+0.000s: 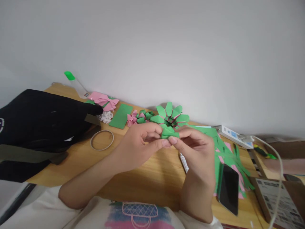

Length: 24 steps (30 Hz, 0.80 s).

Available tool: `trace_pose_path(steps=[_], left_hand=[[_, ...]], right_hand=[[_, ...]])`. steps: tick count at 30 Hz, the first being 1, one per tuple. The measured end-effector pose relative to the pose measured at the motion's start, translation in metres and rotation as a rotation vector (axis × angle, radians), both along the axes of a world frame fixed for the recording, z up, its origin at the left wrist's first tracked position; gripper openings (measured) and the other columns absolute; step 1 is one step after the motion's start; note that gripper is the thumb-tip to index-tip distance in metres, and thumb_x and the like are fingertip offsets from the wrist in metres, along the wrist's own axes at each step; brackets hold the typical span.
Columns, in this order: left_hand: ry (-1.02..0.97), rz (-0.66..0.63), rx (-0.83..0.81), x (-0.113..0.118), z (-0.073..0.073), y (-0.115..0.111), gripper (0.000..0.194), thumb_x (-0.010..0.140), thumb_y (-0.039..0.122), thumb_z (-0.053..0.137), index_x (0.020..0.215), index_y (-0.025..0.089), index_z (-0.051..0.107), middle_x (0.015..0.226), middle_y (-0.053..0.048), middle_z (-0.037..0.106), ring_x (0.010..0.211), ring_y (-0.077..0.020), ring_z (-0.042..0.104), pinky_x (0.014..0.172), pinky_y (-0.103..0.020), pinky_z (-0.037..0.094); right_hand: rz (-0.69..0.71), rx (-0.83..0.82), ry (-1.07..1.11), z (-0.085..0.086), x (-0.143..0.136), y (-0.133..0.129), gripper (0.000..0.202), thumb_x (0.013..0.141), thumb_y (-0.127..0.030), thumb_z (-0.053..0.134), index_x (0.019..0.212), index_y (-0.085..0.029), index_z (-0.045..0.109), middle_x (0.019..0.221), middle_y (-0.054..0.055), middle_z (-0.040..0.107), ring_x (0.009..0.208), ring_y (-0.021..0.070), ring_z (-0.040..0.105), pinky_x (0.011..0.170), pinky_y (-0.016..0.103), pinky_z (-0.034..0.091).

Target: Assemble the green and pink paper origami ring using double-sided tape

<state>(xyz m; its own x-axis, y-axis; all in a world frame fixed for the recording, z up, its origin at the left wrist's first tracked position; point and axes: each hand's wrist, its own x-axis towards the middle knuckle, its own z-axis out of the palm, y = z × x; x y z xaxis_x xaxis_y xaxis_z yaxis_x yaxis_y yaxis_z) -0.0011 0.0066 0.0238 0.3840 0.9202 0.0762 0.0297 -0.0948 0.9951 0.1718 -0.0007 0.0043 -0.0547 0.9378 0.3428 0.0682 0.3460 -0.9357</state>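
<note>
Currently a green folded paper piece sits between the two hands, in front of the far petal-like green paper ring. Grip: left hand and right hand each closed on it, one at either end, thumbs on the near side.

Risks (judgement):
- Uneven thumb pressure could set a crooked crease or crush the small piece; thin paper takes a wrong fold for good.
- Pulling the ends apart might tear it or slip the folds open.
- Reaching forward, the knuckles could nudge the ring or scatter the pink and green folded pieces left of it.
- The right forearm lies near the smartphone and the paper strips; a sideways sweep could drag strips off the desk.
- A snag on the white cable could tug the power strip.

Writing:
- Printed label on the near-right cardboard box: dense lines, illegible.
- White printed object beside the right wrist: mostly hidden, text unreadable, kind uncertain.
- Green-capped clear bottle, far left: small dark marking near its base, not decipherable.
- Black bag: part of a white emblem at the left edge, cut off.
- No brand identified.
</note>
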Motion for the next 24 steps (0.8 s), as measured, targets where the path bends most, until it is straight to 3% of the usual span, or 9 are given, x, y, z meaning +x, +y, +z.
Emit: trace_pose_path(steps=[5, 11, 15, 19, 24], left_hand=[[0.225, -0.107, 0.189, -0.011, -0.001, 0.002, 0.039, 0.087, 0.025, 0.056, 0.055, 0.018, 0.036, 0.053, 0.006, 0.027, 0.049, -0.0077, 0.027, 0.045, -0.023, 0.02], [0.157, -0.112, 0.143, -0.014, -0.002, 0.002, 0.041, 0.092, 0.031, 0.05, 0.056, 0.018, 0.038, 0.054, 0.006, 0.03, 0.048, -0.0078, 0.029, 0.044, -0.022, 0.022], [0.119, -0.144, 0.071, -0.013, -0.001, 0.002, 0.039, 0.091, 0.029, 0.053, 0.056, 0.018, 0.041, 0.052, 0.006, 0.037, 0.046, -0.007, 0.034, 0.042, -0.019, 0.024], [0.14, -0.203, 0.015, -0.014, 0.002, 0.002, 0.038, 0.09, 0.03, 0.054, 0.056, 0.018, 0.045, 0.052, 0.004, 0.046, 0.045, -0.0075, 0.042, 0.041, -0.019, 0.026], [0.156, -0.124, 0.041, -0.014, 0.0, -0.001, 0.04, 0.09, 0.029, 0.055, 0.054, 0.018, 0.04, 0.051, 0.005, 0.04, 0.043, -0.0069, 0.04, 0.041, -0.019, 0.024]], right_hand=[[0.114, -0.026, -0.036, 0.005, 0.003, -0.003, 0.013, 0.079, -0.019, 0.076, 0.067, -0.02, 0.071, 0.061, -0.001, 0.065, 0.058, 0.0116, 0.057, 0.056, 0.027, 0.045], [0.139, 0.004, -0.016, 0.009, 0.007, -0.005, 0.016, 0.085, -0.016, 0.07, 0.07, -0.022, 0.073, 0.06, -0.002, 0.065, 0.058, 0.01, 0.057, 0.055, 0.024, 0.045], [0.235, -0.137, 0.082, 0.006, 0.012, 0.001, 0.027, 0.092, -0.031, 0.062, 0.069, -0.021, 0.073, 0.06, -0.001, 0.065, 0.054, 0.0104, 0.058, 0.053, 0.024, 0.047], [0.313, -0.33, 0.201, 0.003, 0.009, 0.007, 0.027, 0.084, -0.039, 0.071, 0.066, -0.018, 0.071, 0.054, -0.002, 0.062, 0.043, 0.0086, 0.053, 0.042, 0.022, 0.042], [0.296, -0.316, 0.202, 0.005, 0.004, 0.007, 0.019, 0.077, -0.035, 0.078, 0.068, -0.019, 0.071, 0.054, -0.004, 0.062, 0.045, 0.0077, 0.055, 0.044, 0.019, 0.044]])
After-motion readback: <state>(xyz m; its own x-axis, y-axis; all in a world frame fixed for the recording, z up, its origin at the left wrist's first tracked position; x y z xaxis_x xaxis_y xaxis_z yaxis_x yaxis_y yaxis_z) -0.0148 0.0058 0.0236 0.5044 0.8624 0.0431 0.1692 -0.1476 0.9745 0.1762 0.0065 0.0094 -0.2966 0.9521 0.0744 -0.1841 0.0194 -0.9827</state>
